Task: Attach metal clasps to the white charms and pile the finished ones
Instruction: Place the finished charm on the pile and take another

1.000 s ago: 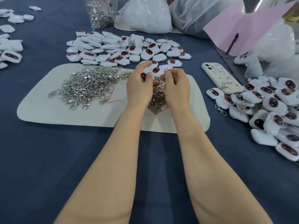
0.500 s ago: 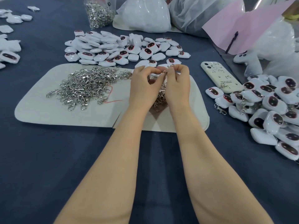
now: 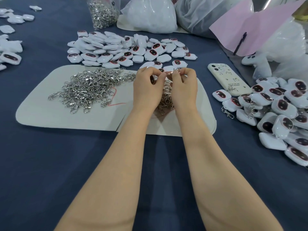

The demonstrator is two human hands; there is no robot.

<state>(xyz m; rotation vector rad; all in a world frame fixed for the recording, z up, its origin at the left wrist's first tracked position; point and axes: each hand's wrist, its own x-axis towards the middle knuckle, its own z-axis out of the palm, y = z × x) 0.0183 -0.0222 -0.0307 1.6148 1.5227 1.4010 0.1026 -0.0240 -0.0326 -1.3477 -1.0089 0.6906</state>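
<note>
in the head view, over the last second your two hands have drifted a little farther up the cream mat (image 3: 50, 114) and closed in on each other, and the dark-faced white charm that showed between your left fingers a second ago is now mostly swallowed by the grip; that reads as the fitting step under way rather than a fresh pick. your left hand (image 3: 147, 88) is curled shut, and it is probably pinching that charm, though only a sliver shows below the thumb. your right hand (image 3: 184, 87) is closed too, thumb and forefinger pinching a metal clasp (image 3: 171, 72) right at the left fingertips, the two touching. both forearms run up from the near edge, wrists just above the mat, with a small heap of clasps under them. the loose clasp pile (image 3: 90, 87) lies to the left on the mat, the unclasped charms (image 3: 120, 49) lie just beyond its far edge, and the finished pile (image 3: 280, 107) sits well apart to the right, beside the phone (image 3: 228, 79).
</note>
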